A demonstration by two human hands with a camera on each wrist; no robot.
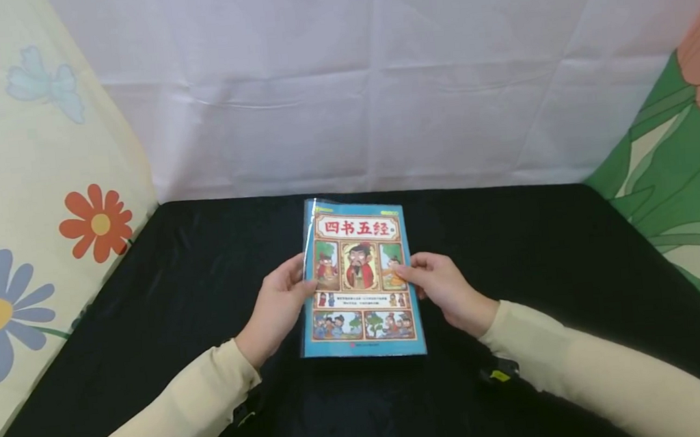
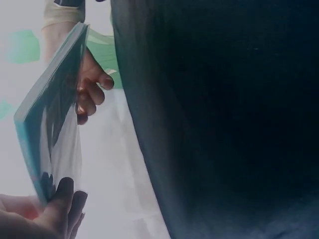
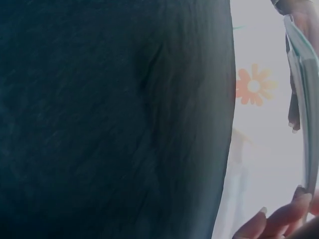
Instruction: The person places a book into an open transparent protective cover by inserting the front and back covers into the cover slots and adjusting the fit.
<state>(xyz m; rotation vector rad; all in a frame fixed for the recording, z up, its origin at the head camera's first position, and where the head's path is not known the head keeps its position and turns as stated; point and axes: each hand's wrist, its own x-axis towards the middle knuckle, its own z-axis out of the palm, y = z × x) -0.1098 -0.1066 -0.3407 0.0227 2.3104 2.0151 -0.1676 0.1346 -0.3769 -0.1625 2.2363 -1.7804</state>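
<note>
Between my two hands is a closed book [image 1: 356,300] with a blue cover, cartoon panels and red Chinese characters in a title box, in a clear glossy sleeve. My left hand [image 1: 277,306] grips its left edge, thumb on the front cover and fingers behind. On the right edge my right hand [image 1: 448,286] pinches it the same way, thumb over a picture panel. The left wrist view shows the book [image 2: 55,109] from the side, raised off the cloth, with fingers against its back. In the right wrist view the page edges of the book [image 3: 305,109] face the camera.
A black cloth [image 1: 166,315] covers the table. Behind it hangs a white sheet [image 1: 378,106]. Flower-printed panels stand on both sides, the left panel [image 1: 7,177] with daisies and a butterfly, the right panel [image 1: 680,179] with a tulip and green leaves.
</note>
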